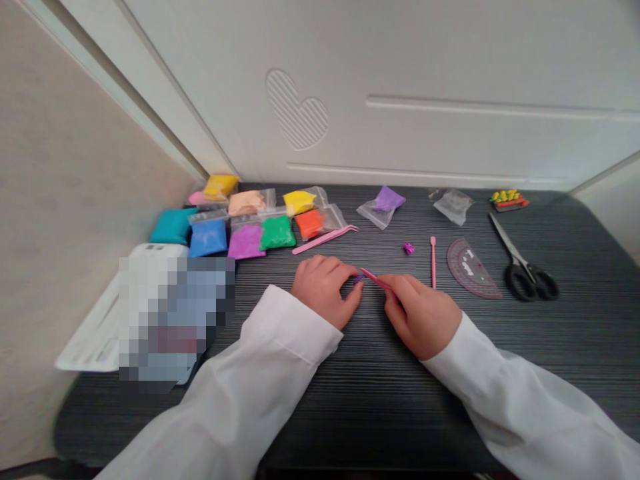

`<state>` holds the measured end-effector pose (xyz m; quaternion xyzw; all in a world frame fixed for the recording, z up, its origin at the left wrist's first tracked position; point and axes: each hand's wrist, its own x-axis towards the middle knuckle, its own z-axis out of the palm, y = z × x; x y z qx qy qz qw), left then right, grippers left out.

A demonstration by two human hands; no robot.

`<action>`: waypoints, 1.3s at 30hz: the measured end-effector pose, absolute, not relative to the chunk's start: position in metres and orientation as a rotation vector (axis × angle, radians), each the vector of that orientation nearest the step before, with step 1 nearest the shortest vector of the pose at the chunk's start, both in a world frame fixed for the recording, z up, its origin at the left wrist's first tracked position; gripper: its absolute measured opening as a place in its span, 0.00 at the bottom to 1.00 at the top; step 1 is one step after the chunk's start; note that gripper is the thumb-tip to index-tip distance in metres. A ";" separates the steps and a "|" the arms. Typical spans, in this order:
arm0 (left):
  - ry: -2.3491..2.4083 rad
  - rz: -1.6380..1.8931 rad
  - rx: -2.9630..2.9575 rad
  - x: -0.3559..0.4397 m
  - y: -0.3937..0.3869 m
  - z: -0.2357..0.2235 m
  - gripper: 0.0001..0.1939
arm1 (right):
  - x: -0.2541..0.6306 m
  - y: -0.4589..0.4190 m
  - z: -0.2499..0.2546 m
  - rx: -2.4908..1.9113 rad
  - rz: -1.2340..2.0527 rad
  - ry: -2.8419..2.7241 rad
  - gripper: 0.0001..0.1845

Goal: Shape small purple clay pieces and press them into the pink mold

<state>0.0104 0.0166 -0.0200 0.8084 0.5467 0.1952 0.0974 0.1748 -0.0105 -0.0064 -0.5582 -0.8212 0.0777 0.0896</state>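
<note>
Between thumb and forefinger, my left hand (327, 288) pinches a small piece of purple clay (359, 277). My right hand (423, 312) is closed round a thin pink modelling tool (376, 278), its tip at the purple clay or just beside it. Farther back lies a small purple clay lump (409, 248). A second pink modelling tool (433, 261) rests to the right of that lump, and pink tweezers (325, 240) lie beyond my left hand.
Bagged coloured clay (277, 232) covers the back left, beside a white flat item (100, 313) and a blurred-out object (175, 320). A purple clay bag (387, 200), a clear bag (454, 205), a protractor (470, 270), scissors (525, 270) and a yellow-orange clay piece (509, 199) lie right.
</note>
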 end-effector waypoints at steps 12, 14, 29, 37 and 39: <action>1.632 0.567 2.406 0.011 0.017 -0.020 0.11 | 0.177 -0.010 -0.006 -1.671 0.181 -2.405 0.15; 1.635 0.566 2.408 0.011 0.017 -0.020 0.11 | 0.176 -0.010 -0.005 -1.688 0.191 -2.394 0.15; 1.630 0.580 2.398 0.012 0.017 -0.019 0.10 | 0.173 -0.011 -0.004 -1.699 0.251 -2.356 0.15; 1.624 0.576 2.362 0.012 0.016 -0.017 0.10 | 0.174 -0.011 -0.007 -1.679 0.274 -2.340 0.16; 1.628 0.564 2.347 0.011 0.016 -0.016 0.10 | 0.175 -0.011 -0.008 -1.689 0.280 -2.339 0.16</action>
